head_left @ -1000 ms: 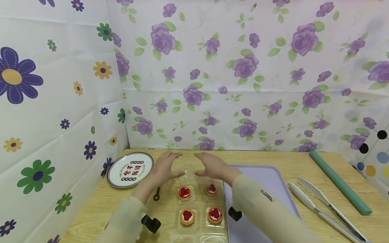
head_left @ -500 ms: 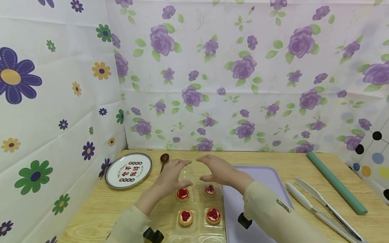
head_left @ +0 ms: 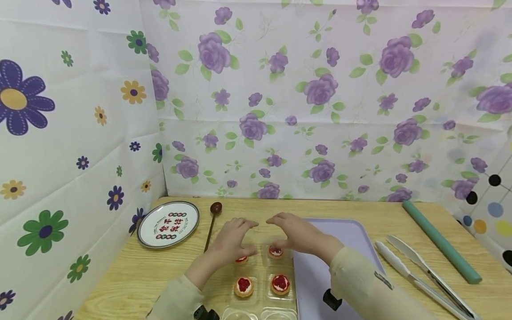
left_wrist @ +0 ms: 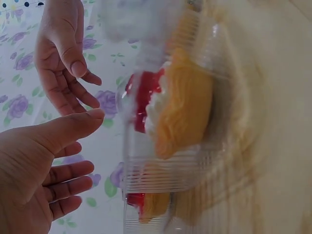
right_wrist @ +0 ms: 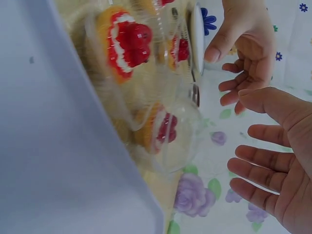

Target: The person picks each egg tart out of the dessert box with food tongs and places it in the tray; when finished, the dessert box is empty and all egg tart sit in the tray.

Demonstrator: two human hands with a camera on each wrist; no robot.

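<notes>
My left hand and right hand hover over the far end of several clear plastic boxes, palms facing each other, with nothing in either. In the head view, small tarts with red topping sit in the boxes: a near left tart, a near right tart and a far right tart. Beneath my left thumb, the far left tart is partly hidden. Loosely bent fingers show on the left hand in the left wrist view. A domed clear lid covers one tart in the right wrist view.
Left of the boxes lie a round plate with red lettering and a long dark spoon. A lilac tray borders the boxes on the right. Beyond it are metal tongs and a green roll. Patterned cloth hangs behind.
Both hands have shifted down in the head view and to the right, uncovering the dark spoon and partly covering the far left tart. The boxes stay in place, and the camera tilts slightly.
</notes>
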